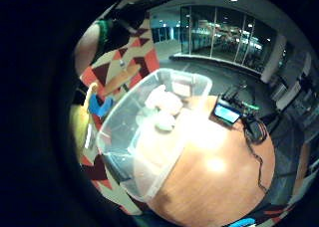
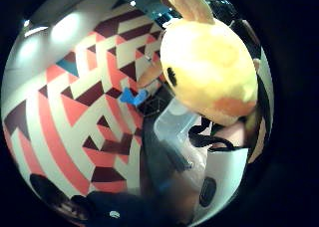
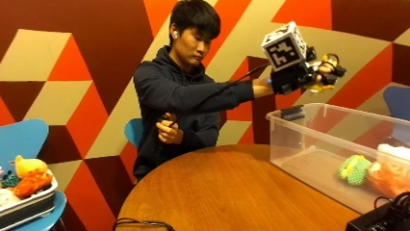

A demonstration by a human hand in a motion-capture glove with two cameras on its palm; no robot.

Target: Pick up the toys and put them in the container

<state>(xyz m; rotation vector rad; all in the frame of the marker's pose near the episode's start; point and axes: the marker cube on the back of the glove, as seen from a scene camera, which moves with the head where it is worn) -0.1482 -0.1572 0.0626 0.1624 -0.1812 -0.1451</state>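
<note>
Gripping a yellow plush toy (image 3: 318, 79) (orange-cheeked, one ear up), the right hand (image 3: 296, 77) holds it above the clear container (image 3: 301, 139). Toys (image 3: 375, 171) already lie inside it on the desk (image 3: 218, 192); a tray (image 3: 25, 204) of others sits well apart.

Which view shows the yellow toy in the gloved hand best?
The thumb side palm view: the yellow toy fills it, ear and dark eye plain. The outside view shows it small, held in the right hand above the container. The little finger side view misses it.
</note>
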